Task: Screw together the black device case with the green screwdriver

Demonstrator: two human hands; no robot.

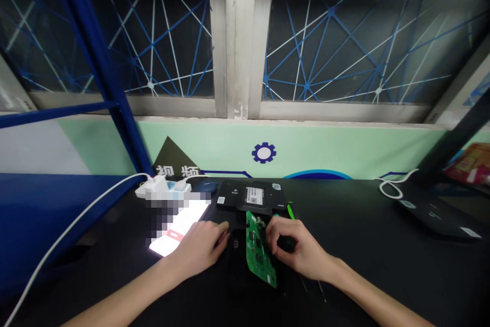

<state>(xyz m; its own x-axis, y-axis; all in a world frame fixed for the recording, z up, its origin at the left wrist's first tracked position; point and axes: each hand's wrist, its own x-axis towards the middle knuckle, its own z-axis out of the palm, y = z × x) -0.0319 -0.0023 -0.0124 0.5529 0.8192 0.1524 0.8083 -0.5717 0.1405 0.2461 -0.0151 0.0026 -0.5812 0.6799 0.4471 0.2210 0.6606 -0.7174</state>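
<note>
A green circuit board (257, 253) stands tilted above a black plastic casing (238, 260) on the dark tabletop. My right hand (296, 245) is closed at the board's upper right edge, its fingertips partly hidden behind the board. At the left edge of the casing, my left hand (202, 245) is closed, thumb and forefinger against the rim. Beneath the left wrist side lies a phone (187, 222) with a bright screen. Just behind the board rests a black cover (229, 197) with white labels.
A green-handled tool (291, 210) lies behind my right hand, and thin metal tools (322, 291) lie in front of it. A power strip (178, 189) with white plugs and a dark mouse (207, 187) sit at the back left. Another black device (436, 220) and a white cable (392, 192) are far right.
</note>
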